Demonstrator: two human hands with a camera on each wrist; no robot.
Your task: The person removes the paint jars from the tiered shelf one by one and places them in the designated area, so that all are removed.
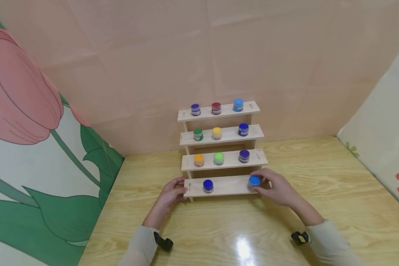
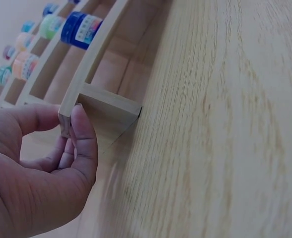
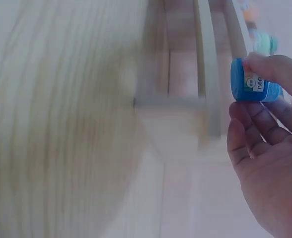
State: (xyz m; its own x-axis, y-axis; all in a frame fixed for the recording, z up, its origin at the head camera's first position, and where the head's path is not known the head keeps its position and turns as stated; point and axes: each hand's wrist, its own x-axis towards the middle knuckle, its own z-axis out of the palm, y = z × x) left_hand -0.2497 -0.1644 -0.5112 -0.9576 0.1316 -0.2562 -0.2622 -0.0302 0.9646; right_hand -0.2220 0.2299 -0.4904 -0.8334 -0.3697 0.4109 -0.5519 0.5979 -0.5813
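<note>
Four wooden boards (image 1: 231,159) are set like stairs on the table (image 1: 146,170), perhaps so that each row of little jars can be seen over the one in front. Three jars are lined up on each of the top three boards. The left end of the lowest board (image 1: 231,186) is pinched between the thumb and fingers of the left hand (image 1: 173,191), maybe so that the stand is not bumped out of place. The light blue jar (image 1: 254,181) is gripped by the right hand (image 1: 276,186) at the right end of that board; whether the wood is touched by it cannot be told. It is held by its sides, likely so that its bottom is left free. Near the other end, a dark blue jar (image 1: 208,186) is stood upright, with bare wood left between
</note>
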